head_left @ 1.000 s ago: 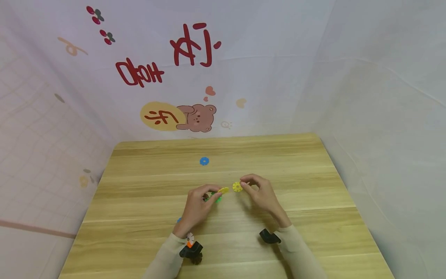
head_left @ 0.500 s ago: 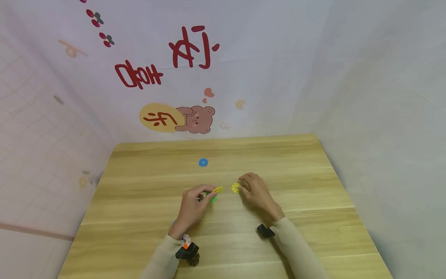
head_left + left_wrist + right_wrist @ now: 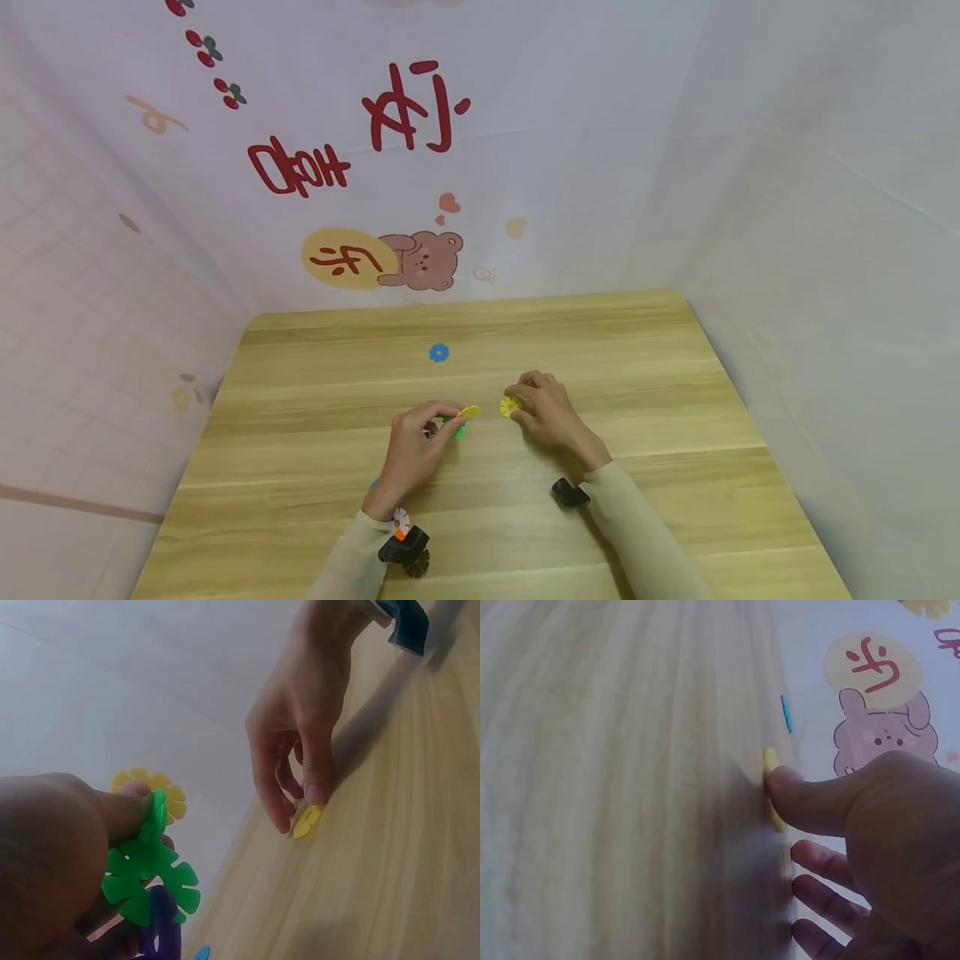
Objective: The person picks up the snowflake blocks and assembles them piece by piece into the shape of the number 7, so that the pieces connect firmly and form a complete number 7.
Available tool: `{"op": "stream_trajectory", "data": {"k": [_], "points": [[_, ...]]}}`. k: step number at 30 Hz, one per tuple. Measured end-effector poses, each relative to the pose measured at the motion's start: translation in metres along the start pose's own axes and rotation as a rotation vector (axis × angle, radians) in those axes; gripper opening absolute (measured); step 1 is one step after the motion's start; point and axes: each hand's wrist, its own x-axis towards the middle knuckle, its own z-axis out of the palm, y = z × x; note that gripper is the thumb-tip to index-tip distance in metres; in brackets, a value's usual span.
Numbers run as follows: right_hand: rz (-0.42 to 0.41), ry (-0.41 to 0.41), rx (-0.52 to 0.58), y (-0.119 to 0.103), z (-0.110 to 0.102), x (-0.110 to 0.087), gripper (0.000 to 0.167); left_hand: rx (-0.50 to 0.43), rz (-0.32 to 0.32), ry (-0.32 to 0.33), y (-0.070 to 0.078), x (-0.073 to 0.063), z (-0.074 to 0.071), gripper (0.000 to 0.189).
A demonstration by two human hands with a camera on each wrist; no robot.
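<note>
My left hand [image 3: 420,446] grips a small cluster of snowflake discs [image 3: 146,859], green and purple ones joined with a yellow disc [image 3: 468,412] sticking out towards the right. My right hand [image 3: 543,412] is low over the wooden table [image 3: 675,500], its thumb and fingertips pinching a loose yellow snowflake disc [image 3: 510,407] that lies on the wood. In the right wrist view the thumb [image 3: 817,799] presses on that yellow disc [image 3: 772,787]. In the left wrist view the right hand's fingertips [image 3: 315,793] sit on the yellow disc [image 3: 306,820].
A blue snowflake disc [image 3: 438,353] lies alone farther back on the table. Another blue piece [image 3: 374,482] peeks out beside my left wrist. White sheeting with a bear picture [image 3: 423,260] walls the table at the back and both sides.
My right hand has come down from just above the table onto the wood, with the loose yellow disc under its fingertips. The left hand shifted slightly left with its cluster.
</note>
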Motion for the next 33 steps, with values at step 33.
{"op": "stream_trajectory", "data": {"k": [33], "points": [[0.069,0.096,0.261,0.001,-0.012,-0.005,0.015,-0.008,0.0,-0.017,0.001,0.004,0.004,0.008]]}}
